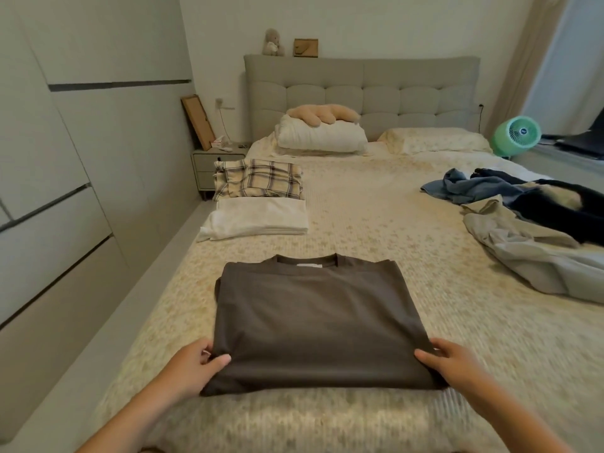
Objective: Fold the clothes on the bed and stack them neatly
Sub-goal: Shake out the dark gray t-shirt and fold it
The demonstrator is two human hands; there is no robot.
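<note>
Both hands, left and right, pinch the folded shirt's near corners; lifting unevenly toward the stack may undo the fold.

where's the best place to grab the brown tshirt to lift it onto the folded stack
Take the brown t-shirt at its two near corners, coming from the bed's foot, thumbs on top and fingers slid underneath. It lies flat as a folded rectangle, so a two-corner grip likely keeps the layers together. The left hand and right hand already pinch there.
</note>
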